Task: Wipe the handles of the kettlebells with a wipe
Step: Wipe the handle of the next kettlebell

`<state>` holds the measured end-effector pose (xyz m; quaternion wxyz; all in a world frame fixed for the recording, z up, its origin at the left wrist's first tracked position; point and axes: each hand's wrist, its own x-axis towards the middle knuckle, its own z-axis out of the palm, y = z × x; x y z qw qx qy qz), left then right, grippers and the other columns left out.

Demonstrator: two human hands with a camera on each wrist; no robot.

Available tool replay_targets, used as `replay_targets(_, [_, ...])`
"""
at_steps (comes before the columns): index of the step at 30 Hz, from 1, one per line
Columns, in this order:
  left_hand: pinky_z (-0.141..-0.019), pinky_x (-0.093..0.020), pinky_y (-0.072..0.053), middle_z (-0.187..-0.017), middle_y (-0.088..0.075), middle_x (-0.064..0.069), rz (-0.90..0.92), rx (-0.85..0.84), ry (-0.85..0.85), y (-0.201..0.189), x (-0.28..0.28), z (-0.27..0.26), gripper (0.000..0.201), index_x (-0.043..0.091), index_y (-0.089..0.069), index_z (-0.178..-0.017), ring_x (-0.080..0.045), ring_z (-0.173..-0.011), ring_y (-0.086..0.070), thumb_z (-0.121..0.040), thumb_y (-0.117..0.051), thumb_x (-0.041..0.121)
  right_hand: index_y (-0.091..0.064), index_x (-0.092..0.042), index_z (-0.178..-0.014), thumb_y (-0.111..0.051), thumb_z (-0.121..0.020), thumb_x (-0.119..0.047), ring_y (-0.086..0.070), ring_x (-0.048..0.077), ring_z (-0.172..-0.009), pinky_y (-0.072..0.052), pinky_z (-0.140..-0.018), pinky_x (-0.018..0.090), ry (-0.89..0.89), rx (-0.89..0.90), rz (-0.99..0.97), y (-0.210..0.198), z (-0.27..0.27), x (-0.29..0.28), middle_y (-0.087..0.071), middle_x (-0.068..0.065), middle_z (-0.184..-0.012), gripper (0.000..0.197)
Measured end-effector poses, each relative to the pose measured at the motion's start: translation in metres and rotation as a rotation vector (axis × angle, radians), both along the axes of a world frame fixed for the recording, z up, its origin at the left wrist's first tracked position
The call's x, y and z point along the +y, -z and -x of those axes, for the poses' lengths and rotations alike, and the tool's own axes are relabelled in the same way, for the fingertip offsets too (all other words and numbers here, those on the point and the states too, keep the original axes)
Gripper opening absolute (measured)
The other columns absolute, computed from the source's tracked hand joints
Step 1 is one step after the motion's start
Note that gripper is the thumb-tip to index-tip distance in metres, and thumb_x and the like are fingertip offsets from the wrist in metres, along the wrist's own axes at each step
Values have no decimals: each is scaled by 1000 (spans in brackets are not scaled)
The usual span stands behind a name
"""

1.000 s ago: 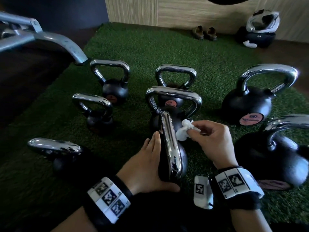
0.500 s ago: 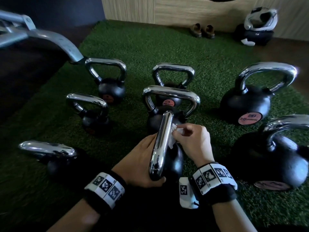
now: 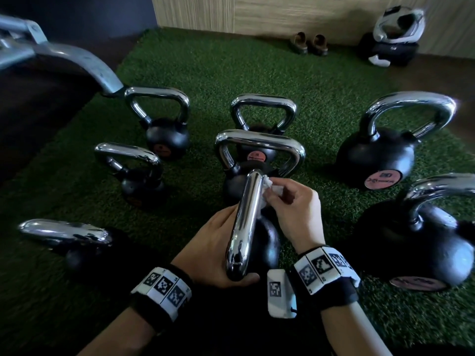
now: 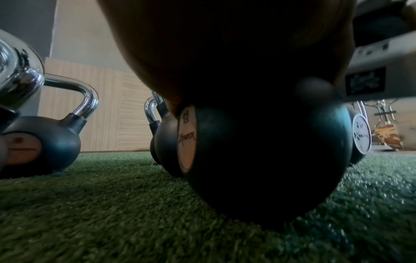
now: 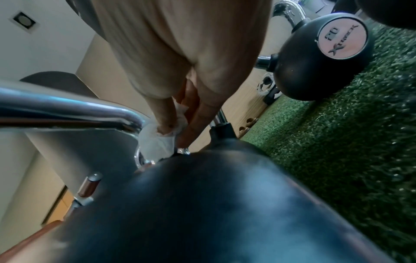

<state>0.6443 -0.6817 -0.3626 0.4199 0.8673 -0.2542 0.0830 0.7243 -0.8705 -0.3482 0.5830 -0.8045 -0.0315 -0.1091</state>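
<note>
Kettlebell in work (image 3: 267, 242): black ball, chrome handle (image 3: 245, 222); stands on the green turf (image 3: 257, 73) at its near edge, about midway along, handle seen end-on from the head view.
Left hand (image 3: 213, 250): cups the left side of the kettlebell, thumb under the near end of the handle; fingers lie along the far side, curl cannot be told.
Right hand (image 3: 293, 209): fingers bent, pinching the wipe.
Wipe (image 3: 270, 185): white, crumpled, pressed against the right side of the handle at its far bend; confirmed in the right wrist view (image 5: 157, 142).
Other kettlebells: seven more on the turf, left, right and beyond.
Far edge: pair of shoes (image 3: 309, 43), helmet (image 3: 397, 24) on a dark bag.
</note>
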Motion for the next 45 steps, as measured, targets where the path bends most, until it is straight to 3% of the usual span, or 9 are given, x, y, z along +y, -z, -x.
replay_targets(4, [-111, -52, -47, -148, -51, 2, -5, 27, -12, -1, 1, -2, 111, 47, -23, -146, -23, -138, -52, -59, -93, 49, -78, -21, -113, -77, -88, -7, -69, -7, -90, -57, -83, 17, -21, -105, 52, -5, 0, 2, -72, -21, -95, 29])
replay_targets(11, [-111, -51, -48, -143, -51, 6, -19, 45, -17, -9, -1, -5, 105, 51, -25, -141, -25, -133, -57, -56, -86, 59, -78, -13, -116, -71, -89, 3, -67, -3, -92, -50, -78, 10, -81, -304, 134, -19, 3, -4, -72, -8, -101, 32])
replay_targets(23, [-115, -42, -43, -144, -52, 2, -217, 248, -22, -20, 4, -19, 108, 20, -48, -147, -18, -136, -51, -56, -100, 47, -83, -20, -102, -79, -81, 6, -67, 6, -75, -49, -59, 18, -306, -350, 158, -48, 53, -7, -72, -7, -93, 33])
replay_targets(26, [-115, -31, -40, -142, -47, 11, -268, 288, -48, -26, 2, -20, 107, 27, -45, -147, -11, -135, -48, -57, -100, 44, -83, -23, -98, -79, -83, 1, -65, 7, -73, -45, -60, 16, -294, -273, 115, -51, 43, -8, -72, -5, -88, 28])
replay_targets(30, [-118, -41, -41, -150, -44, 7, -210, 303, 23, -19, 7, -23, 111, 48, -31, -142, -14, -141, -45, -54, -98, 53, -83, -24, -95, -82, -81, -1, -62, 8, -66, -44, -58, 17, -339, -238, 96, -52, 54, -11, -72, -6, -83, 26])
replay_targets(35, [-99, 4, -27, -135, -44, 20, -311, 267, 48, -6, 9, -25, 93, 46, -50, -135, 11, -123, -42, -56, -96, 57, -80, -24, -85, -84, -78, -6, -77, 19, -77, -63, -74, 49, -440, -55, -76, -46, 73, -16, -79, -3, -87, 20])
replay_targets(39, [-102, -26, -48, -111, -56, 34, -226, 435, 21, -3, 13, -29, 69, 55, -58, -115, 11, -107, -59, -55, -89, 69, -78, -18, -80, -86, -78, -6, -77, 23, -77, -64, -73, 48, -526, -16, -93, -40, 74, -15, -79, 2, -84, 14])
replay_targets(42, [-99, -27, -46, -106, -44, 28, -197, 395, -35, -9, 11, -28, 78, 40, -46, -121, -15, -111, -60, -65, -96, 23, -77, -21, -75, -87, -76, -9, -77, 18, -80, -64, -73, 42, -570, 25, 12, -31, 77, -14, -79, -1, -84, 15])
replay_targets(45, [-104, -35, -48, -110, -41, 27, -169, 388, -12, -17, 8, -23, 78, 47, -37, -111, -10, -110, -53, -55, -91, 45, -76, -19, -73, -87, -74, -11, -77, 16, -79, -64, -70, 42, -530, 33, 46, -26, 77, -14, -79, -4, -83, 14])
